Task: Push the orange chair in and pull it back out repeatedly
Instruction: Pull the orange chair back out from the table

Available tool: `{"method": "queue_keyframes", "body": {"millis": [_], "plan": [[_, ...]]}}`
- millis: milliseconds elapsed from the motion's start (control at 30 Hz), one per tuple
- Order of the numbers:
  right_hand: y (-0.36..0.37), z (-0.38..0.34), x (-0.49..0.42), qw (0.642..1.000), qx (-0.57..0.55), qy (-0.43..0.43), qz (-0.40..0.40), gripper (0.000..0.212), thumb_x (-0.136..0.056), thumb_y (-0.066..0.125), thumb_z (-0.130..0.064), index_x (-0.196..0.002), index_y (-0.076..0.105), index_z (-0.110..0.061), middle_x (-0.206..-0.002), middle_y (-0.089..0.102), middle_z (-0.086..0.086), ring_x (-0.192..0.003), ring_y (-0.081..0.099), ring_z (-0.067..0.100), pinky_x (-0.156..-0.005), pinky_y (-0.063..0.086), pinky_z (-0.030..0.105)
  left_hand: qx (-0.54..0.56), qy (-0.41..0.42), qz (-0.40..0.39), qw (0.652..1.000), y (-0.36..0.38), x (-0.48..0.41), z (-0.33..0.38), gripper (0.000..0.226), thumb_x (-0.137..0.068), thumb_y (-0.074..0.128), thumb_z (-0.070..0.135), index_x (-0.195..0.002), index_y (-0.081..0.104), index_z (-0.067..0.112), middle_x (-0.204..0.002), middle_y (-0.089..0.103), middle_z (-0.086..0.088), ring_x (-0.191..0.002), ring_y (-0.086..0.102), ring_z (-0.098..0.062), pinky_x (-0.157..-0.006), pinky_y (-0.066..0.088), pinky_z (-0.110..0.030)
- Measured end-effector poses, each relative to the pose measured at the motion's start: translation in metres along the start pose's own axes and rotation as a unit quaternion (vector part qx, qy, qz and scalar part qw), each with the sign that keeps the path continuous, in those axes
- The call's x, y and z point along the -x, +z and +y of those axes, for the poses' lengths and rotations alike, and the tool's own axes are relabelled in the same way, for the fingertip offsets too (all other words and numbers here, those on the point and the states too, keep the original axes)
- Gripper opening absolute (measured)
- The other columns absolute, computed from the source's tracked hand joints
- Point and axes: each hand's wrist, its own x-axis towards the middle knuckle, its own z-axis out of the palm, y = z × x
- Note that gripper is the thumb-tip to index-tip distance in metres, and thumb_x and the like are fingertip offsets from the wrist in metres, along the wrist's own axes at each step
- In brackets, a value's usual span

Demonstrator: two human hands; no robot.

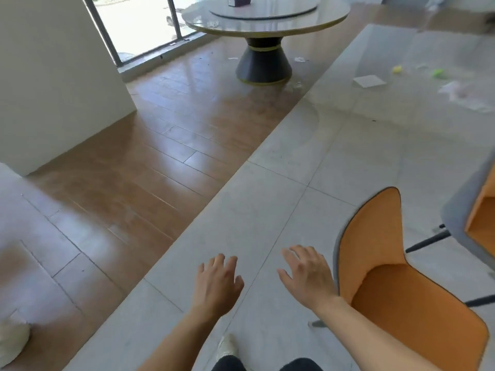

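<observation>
Orange chair (396,277) stands on the grey tile floor (267,210), right of its edge with the wood floor (160,156). Left hand (217,279) and right hand (308,274) hover, fingers spread, holding nothing; the right is just beside the chair's back rim. Tiles stretch ahead.

No text, label, brand, number or sign can be read. The dark box (239,0) on the far table (267,28) is too blurred for any print to be made out. The white paper (369,81) on the floor (267,210) shows no legible marks.
</observation>
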Motion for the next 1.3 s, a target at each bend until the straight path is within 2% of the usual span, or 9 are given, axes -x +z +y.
{"method": "queue_keyframes", "body": {"millis": [200,367,567,733,867,967,1033,1200,1300], "plan": [[-0.034,-0.003,-0.087,0.986,-0.023,0.125,0.106,0.041,-0.088,0.067,-0.036,-0.124,0.062,-0.017,-0.120,0.066,0.002,-0.105,0.059,0.027,-0.082,0.053,0.040,-0.016,0.120,-0.021,0.992,-0.051,-0.125,-0.008,0.047,-0.097,0.041,0.047,-0.138,0.044,0.024,-0.135,0.051,-0.004,-0.119,0.050,-0.026,-0.105,0.037,-0.044],[-0.057,0.051,-0.139,0.950,-0.027,0.229,0.210,0.045,-0.089,0.069,-0.030,-0.129,0.061,-0.012,-0.126,0.064,0.009,-0.118,0.055,0.030,-0.092,0.053,0.046,-0.012,0.228,-0.003,0.974,-0.077,-0.219,0.046,0.043,-0.095,0.045,0.045,-0.131,0.049,0.021,-0.124,0.056,-0.004,-0.111,0.054,-0.028,-0.100,0.039,-0.043],[-0.049,0.125,-0.170,0.913,-0.015,0.337,0.229,0.045,-0.090,0.068,-0.030,-0.131,0.060,-0.012,-0.129,0.063,0.008,-0.122,0.054,0.029,-0.095,0.052,0.044,-0.026,0.356,-0.007,0.934,-0.085,-0.312,0.136,0.045,-0.095,0.044,0.045,-0.134,0.045,0.023,-0.127,0.052,-0.001,-0.115,0.051,-0.025,-0.102,0.035,-0.039],[-0.046,0.157,-0.158,0.872,-0.009,0.444,0.207,0.046,-0.091,0.066,-0.035,-0.132,0.058,-0.016,-0.132,0.061,0.004,-0.122,0.053,0.028,-0.089,0.054,0.044,-0.025,0.461,-0.021,0.887,-0.085,-0.355,0.202,0.046,-0.093,0.046,0.042,-0.133,0.048,0.020,-0.127,0.054,-0.004,-0.116,0.052,-0.026,-0.103,0.036,-0.041],[-0.044,0.164,-0.145,0.833,0.003,0.511,0.212,0.041,-0.095,0.056,-0.045,-0.127,0.058,-0.018,-0.125,0.063,-0.001,-0.116,0.056,0.026,-0.084,0.055,0.041,-0.037,0.550,-0.054,0.832,-0.079,-0.370,0.256,0.050,-0.096,0.044,0.043,-0.141,0.040,0.022,-0.143,0.046,-0.007,-0.131,0.042,-0.026,-0.111,0.031,-0.043],[-0.037,0.164,-0.141,0.795,-0.001,0.570,0.207,0.041,-0.098,0.035,-0.053,-0.113,0.057,-0.023,-0.114,0.063,-0.005,-0.104,0.054,0.022,-0.073,0.052,0.033,-0.053,0.629,-0.071,0.773,-0.070,-0.379,0.291,0.051,-0.095,0.038,0.044,-0.140,0.040,0.022,-0.143,0.047,-0.009,-0.133,0.041,-0.028,-0.111,0.032,-0.046],[-0.032,0.159,-0.138,0.760,0.008,0.613,0.217,0.043,-0.099,0.030,-0.053,-0.112,0.058,-0.023,-0.114,0.064,-0.005,-0.099,0.056,0.019,-0.069,0.051,0.029,-0.066,0.675,-0.081,0.730,-0.066,-0.385,0.314,0.055,-0.093,0.029,0.048,-0.140,0.041,0.021,-0.142,0.047,-0.009,-0.134,0.040,-0.028,-0.111,0.033,-0.047],[-0.022,0.138,-0.145,0.635,-0.010,0.742,0.216,0.041,-0.100,0.039,-0.049,-0.125,0.059,-0.024,-0.120,0.064,-0.004,-0.106,0.057,0.022,-0.084,0.050,0.032,-0.108,0.767,-0.107,0.623,-0.060,-0.396,0.361,0.049,-0.100,0.028,0.048,-0.142,0.037,0.024,-0.147,0.040,-0.006,-0.137,0.033,-0.024,-0.114,0.028,-0.047],[-0.013,0.126,-0.158,0.547,-0.039,0.805,0.225,0.045,-0.099,0.032,-0.053,-0.126,0.057,-0.028,-0.121,0.062,-0.006,-0.104,0.054,0.022,-0.080,0.049,0.033,-0.129,0.807,-0.113,0.565,-0.059,-0.401,0.378,0.046,-0.101,0.029,0.049,-0.139,0.039,0.026,-0.142,0.043,-0.004,-0.131,0.039,-0.024,-0.112,0.033,-0.047]]}}
